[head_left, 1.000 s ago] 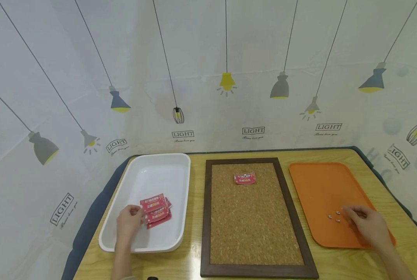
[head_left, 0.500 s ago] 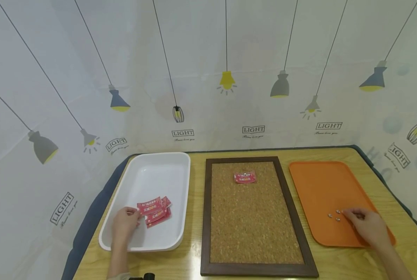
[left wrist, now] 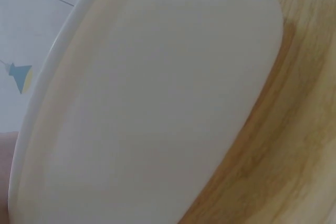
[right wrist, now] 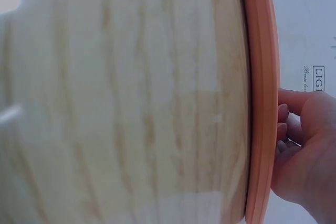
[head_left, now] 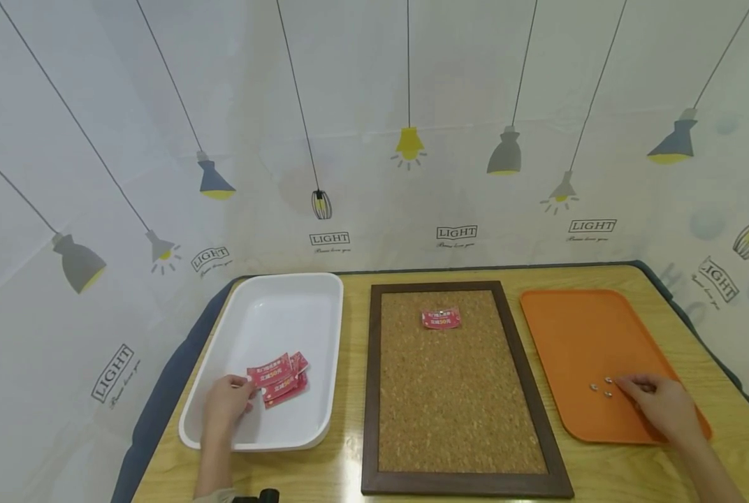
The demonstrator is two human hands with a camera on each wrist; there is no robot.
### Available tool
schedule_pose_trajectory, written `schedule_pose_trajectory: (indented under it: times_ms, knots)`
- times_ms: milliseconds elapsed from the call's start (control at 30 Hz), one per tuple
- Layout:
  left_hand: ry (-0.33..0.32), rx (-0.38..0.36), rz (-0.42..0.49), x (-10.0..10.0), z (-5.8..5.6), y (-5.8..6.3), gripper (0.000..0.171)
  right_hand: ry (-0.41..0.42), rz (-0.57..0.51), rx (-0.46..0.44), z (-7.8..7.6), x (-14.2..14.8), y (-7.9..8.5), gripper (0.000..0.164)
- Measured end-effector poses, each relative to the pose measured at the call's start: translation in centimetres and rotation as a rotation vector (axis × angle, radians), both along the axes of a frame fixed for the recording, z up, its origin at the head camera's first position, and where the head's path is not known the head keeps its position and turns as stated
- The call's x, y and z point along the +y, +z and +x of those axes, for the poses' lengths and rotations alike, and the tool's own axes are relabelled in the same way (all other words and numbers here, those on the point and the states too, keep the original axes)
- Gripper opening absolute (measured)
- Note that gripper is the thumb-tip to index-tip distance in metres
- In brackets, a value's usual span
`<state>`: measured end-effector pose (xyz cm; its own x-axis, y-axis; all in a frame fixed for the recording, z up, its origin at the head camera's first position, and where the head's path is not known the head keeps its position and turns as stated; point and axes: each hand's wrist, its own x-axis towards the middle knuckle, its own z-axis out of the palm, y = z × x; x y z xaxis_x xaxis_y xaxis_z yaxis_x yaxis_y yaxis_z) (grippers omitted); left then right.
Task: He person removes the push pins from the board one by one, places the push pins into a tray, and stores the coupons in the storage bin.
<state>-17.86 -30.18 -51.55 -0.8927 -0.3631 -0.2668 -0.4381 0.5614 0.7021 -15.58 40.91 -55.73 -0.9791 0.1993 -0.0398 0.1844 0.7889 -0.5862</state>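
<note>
In the head view, my left hand (head_left: 226, 405) reaches into the white tray (head_left: 274, 300) and pinches the left edge of a red printed coupon (head_left: 270, 372). Beneath it lie a few more red coupons (head_left: 286, 392), partly covered. My right hand (head_left: 664, 409) is over the orange tray (head_left: 576, 328), fingers bent, fingertips right beside several small silver pins (head_left: 608, 395). Whether those fingers hold a pin I cannot tell. The right wrist view shows the same hand (right wrist: 310, 145) behind the tray's orange rim (right wrist: 262, 98), its fingertips hidden. Only the white tray's outer wall (left wrist: 157, 87) fills most of the left wrist view.
Between the trays lies a cork board (head_left: 456, 405) in a dark wooden frame (head_left: 469, 483), with one red coupon (head_left: 440, 318) near its top. All stand on a wooden table (head_left: 349, 419). A small black object (head_left: 269, 495) shows at the bottom edge. A lamp-printed cloth (head_left: 374, 175) hangs behind.
My left hand has shifted slightly left and down, drawing the top coupon left over the others. The right hand has stayed almost still beside the pins.
</note>
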Motion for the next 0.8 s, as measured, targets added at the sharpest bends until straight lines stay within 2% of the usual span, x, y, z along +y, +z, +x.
schedule_pose_trajectory:
  times_ms: [233,533,800]
  knots:
    - [-0.003,0.017,0.019,-0.1,0.0,-0.2,0.03,-0.013,-0.05,-0.032,0.2,-0.2,0.3,0.055]
    - [0.014,-0.01,0.017,-0.1,0.0,0.0,0.03,-0.068,-0.161,-0.066,0.7,-0.3,0.4,0.068]
    - [0.003,0.024,-0.009,0.0,0.2,0.4,0.036,-0.083,-0.235,-0.062,1.1,-0.4,0.7,0.068]
